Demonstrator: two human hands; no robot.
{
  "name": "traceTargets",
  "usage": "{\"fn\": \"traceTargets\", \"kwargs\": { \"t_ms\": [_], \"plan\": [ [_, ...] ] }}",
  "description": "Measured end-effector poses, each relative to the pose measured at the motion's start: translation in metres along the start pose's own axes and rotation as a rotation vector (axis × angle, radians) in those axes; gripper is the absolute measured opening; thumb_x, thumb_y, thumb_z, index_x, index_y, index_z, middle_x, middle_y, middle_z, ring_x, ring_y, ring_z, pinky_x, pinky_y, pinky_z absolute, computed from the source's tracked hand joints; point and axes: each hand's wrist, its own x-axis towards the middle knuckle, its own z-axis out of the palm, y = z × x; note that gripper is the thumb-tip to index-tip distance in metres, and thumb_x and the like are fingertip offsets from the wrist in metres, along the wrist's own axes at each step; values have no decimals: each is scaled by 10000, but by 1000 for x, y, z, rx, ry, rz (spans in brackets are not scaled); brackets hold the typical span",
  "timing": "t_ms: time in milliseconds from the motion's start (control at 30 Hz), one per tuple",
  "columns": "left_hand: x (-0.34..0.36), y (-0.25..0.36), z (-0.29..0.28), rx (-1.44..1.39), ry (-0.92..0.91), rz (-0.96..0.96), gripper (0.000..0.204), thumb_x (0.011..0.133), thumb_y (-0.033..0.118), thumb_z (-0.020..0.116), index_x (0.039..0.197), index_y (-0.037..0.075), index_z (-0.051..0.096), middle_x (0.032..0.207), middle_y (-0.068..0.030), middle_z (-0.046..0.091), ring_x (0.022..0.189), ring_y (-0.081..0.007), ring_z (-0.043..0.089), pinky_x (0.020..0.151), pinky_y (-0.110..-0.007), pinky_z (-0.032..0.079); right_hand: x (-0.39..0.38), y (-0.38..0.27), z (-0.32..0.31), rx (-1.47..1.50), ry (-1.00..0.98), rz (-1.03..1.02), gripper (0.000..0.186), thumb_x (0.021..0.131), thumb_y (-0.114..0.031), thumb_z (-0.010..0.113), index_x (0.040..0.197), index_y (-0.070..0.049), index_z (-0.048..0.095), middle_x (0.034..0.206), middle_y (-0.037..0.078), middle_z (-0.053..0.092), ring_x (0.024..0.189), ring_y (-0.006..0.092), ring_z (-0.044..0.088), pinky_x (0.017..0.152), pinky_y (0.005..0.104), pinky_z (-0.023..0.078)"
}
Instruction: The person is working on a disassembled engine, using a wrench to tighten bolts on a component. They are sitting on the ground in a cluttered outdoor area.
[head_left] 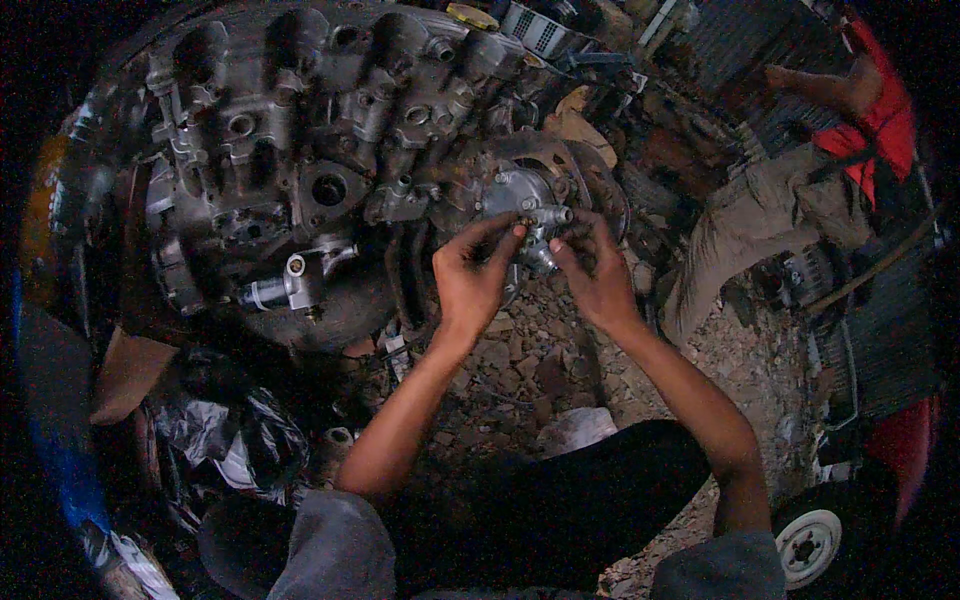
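My left hand [470, 280] is pinched at the front of a silver metal housing [510, 190], thumb and fingertips on a small piece too hidden to make out. My right hand [597, 280] grips the lower right of that housing, near its short protruding pipe stub [560, 215]. The housing sits against a dark round metal assembly [590, 160] at the right end of a large grimy engine block [300, 110]. On the block's lower left is another bright silver cylindrical fitting [297, 268].
Another person in red [880, 110] and grey trousers [740, 220] is at the right. Broken rubble [520, 360] covers the ground below my hands. Crumpled black plastic [220, 430] and cardboard [130, 370] lie at left, a white-rimmed wheel [805, 548] at lower right.
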Motion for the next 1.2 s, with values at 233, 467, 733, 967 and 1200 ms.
{"fn": "traceTargets", "kwargs": {
  "t_ms": [233, 467, 733, 967, 1200],
  "plan": [
    [1, 0, 4, -27, 14, 117, 303, 798, 53, 684, 1086, 4, 603, 970, -122, 685, 865, -161, 663, 765, -264, 502, -2, -7, 0, -33, 40, -53, 490, 872, -339, 606, 1200, -10, 450, 988, 196, 624, 906, 315, 615, 818, 401, 471],
    [4, 1, 4, 113, -40, 265, 371, 793, 11, 664, 1146, 19, 547, 967, -132, 684, 878, -193, 677, 758, -285, 520, -1, 13, 2, -121, 86, -129, 401, 886, -214, 608, 1201, -39, 431, 961, 113, 605, 894, 184, 602, 778, 314, 469],
    [2, 10, 5, 7, -34, 81, 271, 801, 83, 701, 1047, -1, 624, 967, -95, 687, 886, -140, 638, 833, -278, 484, 0, 7, 2, -134, 62, -140, 422, 889, -255, 593, 1204, -24, 433, 1013, 156, 600, 937, 237, 590, 813, 342, 459],
    [2, 6, 8, 21, -11, 146, 249, 800, 57, 690, 1032, -7, 625, 962, -99, 683, 862, -144, 638, 800, -270, 493, -1, 7, 1, -53, 8, -39, 547, 884, -363, 583, 1259, -3, 416, 1156, 236, 555, 1069, 365, 547, 932, 414, 417],
    [4, -1, 9, 34, 31, 208, 227, 779, 37, 699, 987, -16, 627, 919, -127, 686, 828, -165, 672, 743, -279, 523, 0, 6, 1, -36, -10, -29, 564, 886, -371, 576, 1275, -4, 397, 1159, 244, 555, 1094, 372, 537, 940, 421, 412]
  ]
}}
